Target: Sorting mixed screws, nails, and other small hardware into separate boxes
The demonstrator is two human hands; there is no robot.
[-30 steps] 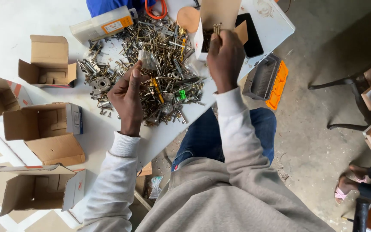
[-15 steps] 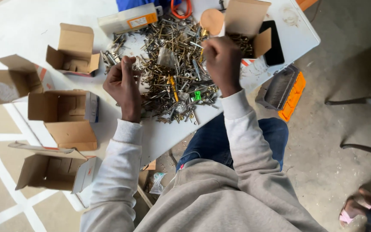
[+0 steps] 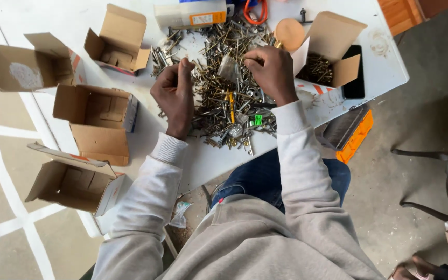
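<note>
A heap of loose metal screws and bolts (image 3: 219, 103) covers the middle of a white table (image 3: 385, 57). My left hand (image 3: 175, 96) rests at the heap's left edge, its fingers pinched together on a few screws. My right hand (image 3: 270, 70) is at the heap's far right side, with its fingertips closed on a screw in the pile. Just right of that hand stands an open cardboard box (image 3: 338, 31) with screws inside.
Several empty open cardboard boxes (image 3: 97, 122) lie on the left. A black phone (image 3: 356, 83), a tan round lid (image 3: 289, 32), a white and orange pack (image 3: 190, 14) and an orange case (image 3: 356, 137) are around. A chair frame (image 3: 442, 155) stands right.
My right hand has come back from above the box of screws to the pile. My left hand has stayed at the pile's left edge. The camera view has shifted.
</note>
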